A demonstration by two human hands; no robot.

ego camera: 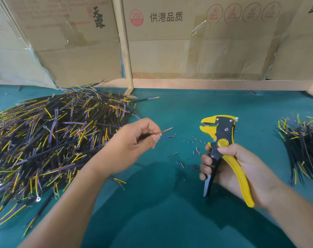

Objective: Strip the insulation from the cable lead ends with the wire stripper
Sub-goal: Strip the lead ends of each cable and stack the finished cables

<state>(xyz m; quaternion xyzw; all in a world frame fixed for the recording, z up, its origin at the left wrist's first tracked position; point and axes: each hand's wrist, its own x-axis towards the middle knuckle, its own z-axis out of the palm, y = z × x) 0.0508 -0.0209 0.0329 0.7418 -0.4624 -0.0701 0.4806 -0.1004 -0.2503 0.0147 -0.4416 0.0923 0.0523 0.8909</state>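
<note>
My left hand [134,144] pinches a thin cable [165,133] between thumb and fingers; a red and a blue lead stick out to the right with bare copper tips. My right hand [241,172] grips the yellow and black wire stripper [222,140] by its handles, jaws pointing up and left, a short way right of the lead ends. The stripper's jaws hold nothing. Most of the cable's black sheath is hidden in my left hand.
A big heap of black cables with yellow and purple leads [50,140] covers the left of the green mat [170,212]. A smaller cable pile [302,144] lies at the right edge. Small insulation scraps [188,154] are scattered between my hands. Cardboard boxes [188,42] stand behind.
</note>
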